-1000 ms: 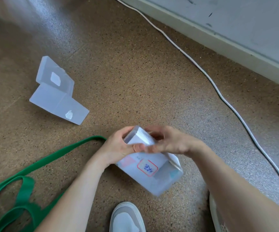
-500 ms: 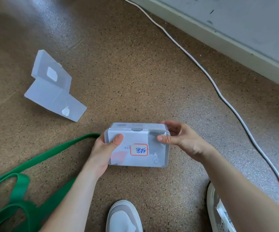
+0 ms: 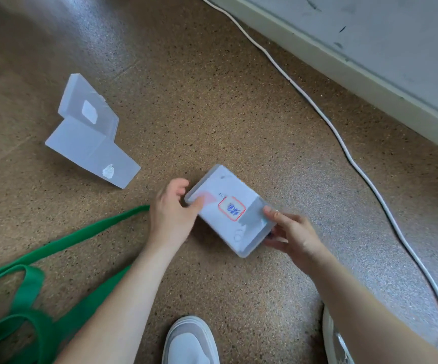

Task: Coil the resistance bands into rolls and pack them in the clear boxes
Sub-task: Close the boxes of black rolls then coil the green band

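Your left hand [image 3: 170, 214], right hand [image 3: 291, 232] pinch ends of closed box [image 3: 228, 206]; contents unclear. Green band [image 3: 63, 240] at 8 o'clock uncoiled; open box [image 3: 89, 143] at 10 o'clock looks unfilled.

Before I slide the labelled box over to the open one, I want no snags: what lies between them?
In the head view, only bare floor lies between the open box and the left hand gripping the labelled box.

Labelled clear box [image 3: 228, 208], closed, sits diagonally; open box [image 3: 91, 135] and loose green band [image 3: 52, 337] lie leftward.
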`<action>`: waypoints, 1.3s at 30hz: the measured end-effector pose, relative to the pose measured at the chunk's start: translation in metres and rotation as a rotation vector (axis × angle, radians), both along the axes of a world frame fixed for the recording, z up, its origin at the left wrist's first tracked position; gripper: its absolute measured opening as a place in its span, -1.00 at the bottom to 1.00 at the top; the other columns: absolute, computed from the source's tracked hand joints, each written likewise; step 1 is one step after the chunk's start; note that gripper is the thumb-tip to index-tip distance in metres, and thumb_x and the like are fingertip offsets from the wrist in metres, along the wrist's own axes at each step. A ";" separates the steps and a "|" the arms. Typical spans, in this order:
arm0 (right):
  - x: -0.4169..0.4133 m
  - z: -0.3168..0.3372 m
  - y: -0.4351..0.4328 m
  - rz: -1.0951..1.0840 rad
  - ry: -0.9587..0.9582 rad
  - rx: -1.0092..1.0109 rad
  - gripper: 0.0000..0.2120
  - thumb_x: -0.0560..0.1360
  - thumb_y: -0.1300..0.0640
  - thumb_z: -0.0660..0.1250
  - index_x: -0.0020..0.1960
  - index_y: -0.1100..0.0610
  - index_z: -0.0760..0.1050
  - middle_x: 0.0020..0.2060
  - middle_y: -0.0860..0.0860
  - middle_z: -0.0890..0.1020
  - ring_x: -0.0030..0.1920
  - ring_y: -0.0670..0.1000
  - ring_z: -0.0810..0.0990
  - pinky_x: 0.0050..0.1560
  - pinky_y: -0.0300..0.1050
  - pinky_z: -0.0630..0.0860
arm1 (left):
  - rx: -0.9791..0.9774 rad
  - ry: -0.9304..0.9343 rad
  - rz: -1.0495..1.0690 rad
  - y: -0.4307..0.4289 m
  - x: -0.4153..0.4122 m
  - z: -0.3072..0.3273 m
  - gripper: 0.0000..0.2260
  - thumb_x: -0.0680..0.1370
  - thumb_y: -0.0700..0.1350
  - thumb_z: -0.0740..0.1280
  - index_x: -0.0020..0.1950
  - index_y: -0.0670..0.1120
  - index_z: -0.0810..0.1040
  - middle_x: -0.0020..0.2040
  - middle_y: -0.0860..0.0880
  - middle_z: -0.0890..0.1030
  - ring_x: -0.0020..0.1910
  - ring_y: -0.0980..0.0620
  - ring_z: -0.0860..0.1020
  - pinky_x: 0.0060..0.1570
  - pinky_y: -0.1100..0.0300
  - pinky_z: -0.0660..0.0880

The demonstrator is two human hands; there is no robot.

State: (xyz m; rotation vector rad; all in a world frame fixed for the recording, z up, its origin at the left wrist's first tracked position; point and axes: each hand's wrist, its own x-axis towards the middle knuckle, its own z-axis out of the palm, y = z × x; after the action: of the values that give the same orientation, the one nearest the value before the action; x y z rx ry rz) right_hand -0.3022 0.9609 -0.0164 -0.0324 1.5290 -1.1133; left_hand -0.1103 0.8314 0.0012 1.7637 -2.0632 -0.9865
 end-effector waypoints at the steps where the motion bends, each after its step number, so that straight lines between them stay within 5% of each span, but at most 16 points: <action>1: 0.004 -0.002 0.000 -0.113 -0.012 0.023 -0.69 0.44 0.08 0.44 0.00 0.32 0.54 -0.25 0.12 0.58 -0.24 0.01 0.59 -0.08 0.06 0.65 | -0.031 -0.064 -0.024 0.010 -0.001 0.005 -0.67 0.44 0.11 0.42 0.13 0.05 0.45 0.03 0.05 0.53 0.02 0.00 0.52 0.03 0.05 0.46; 3: 0.012 -0.005 0.000 -0.191 0.043 0.071 -0.70 0.44 0.01 0.46 -0.08 0.26 0.52 -0.30 0.09 0.53 -0.29 0.01 0.55 -0.20 0.00 0.66 | 0.110 -0.147 -0.100 0.035 -0.007 0.007 -0.60 0.42 0.21 0.38 0.12 0.05 0.37 0.01 0.01 0.53 0.01 -0.04 0.52 -0.06 0.08 0.44; 8: 0.033 -0.008 -0.002 0.423 0.325 0.306 -0.65 0.36 -0.12 0.51 -0.23 0.16 0.53 -0.39 0.05 0.50 -0.36 0.02 0.50 -0.28 -0.09 0.56 | 0.393 -0.131 -0.046 0.058 -0.012 -0.021 -0.37 0.43 0.30 0.33 0.36 0.00 0.27 0.27 -0.02 0.47 0.24 -0.08 0.47 0.08 0.10 0.42; 11: 0.025 -0.013 -0.010 0.390 0.509 0.254 -0.34 0.20 -0.17 0.55 0.18 0.11 0.47 0.01 0.08 0.59 0.04 0.11 0.58 0.12 0.08 0.55 | 0.551 -0.060 0.023 0.047 -0.008 -0.023 -0.37 0.33 0.33 0.36 0.30 0.11 0.29 0.18 0.05 0.55 0.08 -0.06 0.58 0.09 0.02 0.53; 13: 0.009 -0.007 -0.029 0.341 0.700 0.157 -0.12 0.27 -0.08 0.57 0.46 0.11 0.24 0.31 0.16 0.40 0.35 0.13 0.37 0.39 0.02 0.32 | 0.625 0.033 0.134 0.044 -0.011 -0.023 -0.41 0.25 0.23 0.44 0.20 0.13 0.34 0.09 0.05 0.61 -0.04 -0.04 0.64 0.04 -0.04 0.58; 15: -0.010 0.001 -0.057 0.468 0.903 0.057 -0.12 0.38 0.02 0.52 0.54 0.11 0.11 0.43 0.19 0.28 0.46 0.13 0.24 0.43 -0.06 0.18 | 0.578 0.053 0.202 0.047 -0.019 -0.020 -0.47 0.31 0.10 0.50 0.19 0.09 0.36 0.10 0.03 0.62 0.00 -0.06 0.62 0.06 0.02 0.56; 17: -0.028 0.006 -0.085 0.684 0.970 0.058 -0.22 0.39 0.02 0.51 0.51 0.06 0.23 0.41 0.13 0.40 0.39 0.10 0.38 0.34 -0.10 0.30 | 0.512 0.007 0.231 0.048 -0.027 -0.018 -0.48 0.40 -0.02 0.49 0.27 0.01 0.34 0.15 0.00 0.58 0.09 -0.09 0.57 0.05 0.09 0.51; 21: -0.055 0.008 -0.103 0.840 1.018 0.143 -0.58 0.33 -0.05 0.55 0.14 0.05 0.60 -0.08 0.02 0.65 -0.09 0.01 0.56 -0.09 -0.16 0.46 | 0.594 0.197 0.425 0.048 -0.024 -0.022 -0.30 0.37 -0.17 0.54 0.40 0.01 0.27 0.18 0.02 0.52 0.17 -0.09 0.52 0.16 0.07 0.46; 25: -0.065 0.009 -0.097 0.665 0.662 0.180 -0.77 0.44 0.00 0.47 -0.06 0.17 0.65 -0.22 0.12 0.64 -0.23 0.06 0.57 -0.07 0.09 0.61 | 0.850 0.643 0.806 0.053 -0.015 -0.027 -0.44 0.37 -0.30 0.52 0.31 -0.09 0.41 0.17 -0.13 0.59 0.11 -0.11 0.59 0.13 0.01 0.53; 28: -0.058 0.016 -0.097 0.580 0.530 0.177 -0.77 0.47 0.04 0.45 -0.02 0.20 0.64 -0.15 0.16 0.66 -0.19 0.03 0.58 -0.08 -0.01 0.62 | 0.891 0.707 0.841 0.051 -0.011 -0.022 -0.56 0.41 -0.25 0.49 0.25 -0.08 0.49 0.09 -0.11 0.64 0.09 -0.08 0.60 0.11 0.04 0.49; 32: -0.050 0.054 -0.106 0.450 0.306 0.112 -0.78 0.50 0.08 0.41 0.04 0.23 0.58 -0.13 0.13 0.59 -0.18 0.01 0.55 -0.19 -0.21 0.58 | 0.877 0.780 0.812 0.034 -0.007 0.021 -0.52 0.44 -0.25 0.44 0.25 0.08 0.37 0.11 -0.05 0.60 0.11 -0.09 0.57 0.23 -0.28 0.38; 35: -0.061 0.104 -0.109 0.491 0.159 0.145 -0.77 0.47 0.08 0.43 0.02 0.21 0.55 -0.14 0.10 0.60 -0.19 0.00 0.54 -0.19 -0.19 0.51 | 0.862 0.823 0.753 0.018 -0.002 0.073 -0.44 0.41 -0.28 0.46 0.31 0.07 0.35 0.14 -0.06 0.62 0.10 -0.13 0.61 0.13 -0.19 0.52; 39: -0.084 0.183 -0.094 0.557 -0.123 0.233 -0.49 0.25 -0.02 0.61 0.06 0.28 0.62 -0.15 0.13 0.58 -0.23 0.01 0.54 -0.13 -0.13 0.50 | 0.796 0.789 0.746 -0.003 -0.005 0.162 -0.54 0.41 -0.23 0.45 0.28 -0.02 0.47 0.10 -0.06 0.66 0.04 -0.06 0.65 -0.01 0.06 0.54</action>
State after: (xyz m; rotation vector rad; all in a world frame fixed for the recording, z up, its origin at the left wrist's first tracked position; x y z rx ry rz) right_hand -0.3866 0.8672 0.1662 -0.2132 1.4096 -0.4851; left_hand -0.1151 0.8283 0.1632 1.7449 -0.4725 -1.9149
